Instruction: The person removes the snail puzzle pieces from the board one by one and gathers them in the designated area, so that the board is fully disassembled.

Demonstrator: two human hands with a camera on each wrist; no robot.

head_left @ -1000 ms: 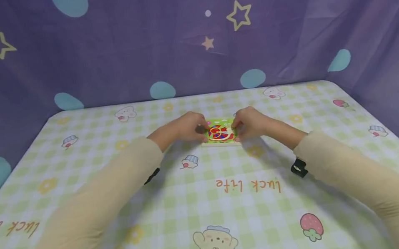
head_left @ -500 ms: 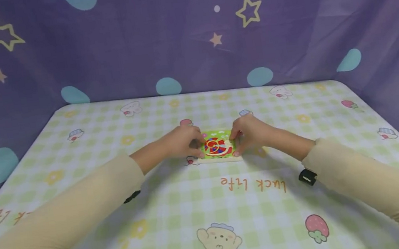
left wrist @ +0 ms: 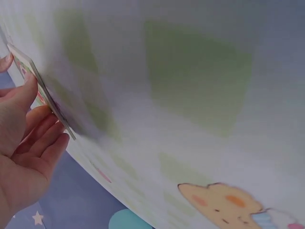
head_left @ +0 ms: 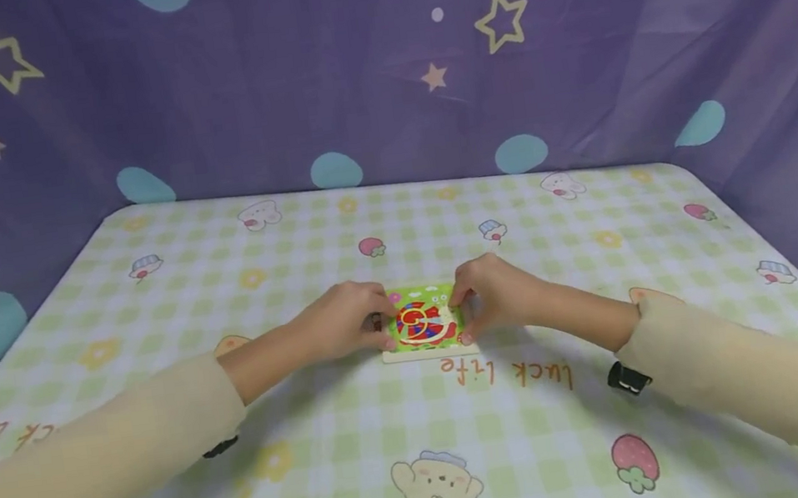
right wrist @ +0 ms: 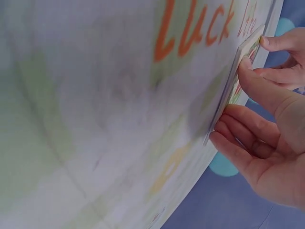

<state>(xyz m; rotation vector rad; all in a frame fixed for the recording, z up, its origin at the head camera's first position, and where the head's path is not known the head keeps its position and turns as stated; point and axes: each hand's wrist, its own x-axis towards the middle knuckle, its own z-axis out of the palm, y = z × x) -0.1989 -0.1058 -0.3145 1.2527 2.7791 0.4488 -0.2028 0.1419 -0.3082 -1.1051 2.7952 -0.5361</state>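
A small wooden puzzle board [head_left: 424, 323] shows a red and blue snail on a bright green ground, with a pale wood edge along its near side. My left hand [head_left: 343, 321] pinches its left side between thumb and fingers. At the opposite side my right hand [head_left: 502, 296] grips it the same way. From the left wrist view, the board's thin edge [left wrist: 51, 102] runs close over the cloth, with the fingertips at its side. The right wrist view has the thumb on the picture face and other fingers along the edge.
A green and white checked tablecloth [head_left: 340, 492] with printed bears, strawberries and lettering covers the table. Behind its far edge hangs a purple curtain [head_left: 233, 77] with stars and teal spots. A black wrist strap [head_left: 628, 379] shows beneath the right sleeve.
Both hands have drawn the puzzle board nearer to me and slightly left, down to just above the orange lettering. Their hold on its two sides stays the same.
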